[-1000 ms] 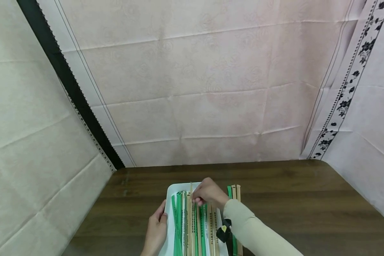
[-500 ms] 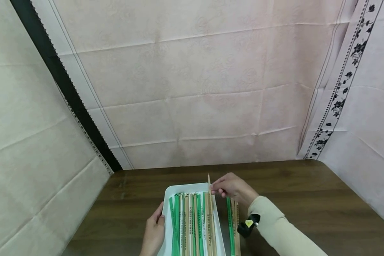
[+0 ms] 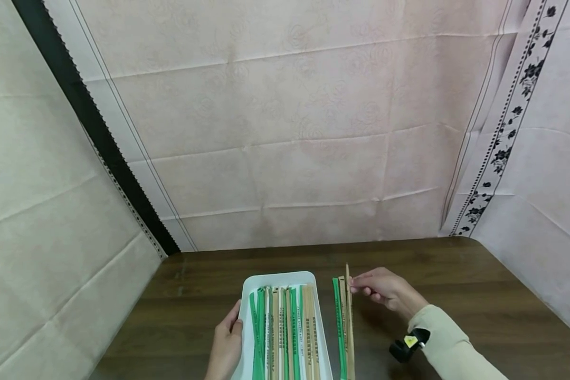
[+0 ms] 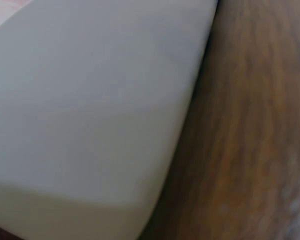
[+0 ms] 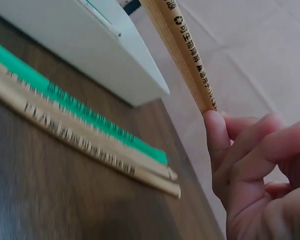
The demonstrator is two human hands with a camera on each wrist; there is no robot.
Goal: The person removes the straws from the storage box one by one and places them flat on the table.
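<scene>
A white tray holds a row of paper-wrapped drinking straws, green, white and tan, lying lengthwise. My left hand rests against the tray's left side, fingers along the outer wall; its fingers are out of sight in the left wrist view, where only the tray's pale wall appears. With thumb and fingertips, my right hand pinches a tan-wrapped straw near one end. In the head view that straw stands over a small group of wrapped straws, green and tan, lying on the table right of the tray.
The brown wooden table runs back to a pale cloth backdrop. Cloth also hangs on both sides. A black wrist camera sits on my right wrist.
My right hand has lifted a tan straw from among those in the tray and carried it right, over the group on the table. My left hand has stayed at the tray's side.
</scene>
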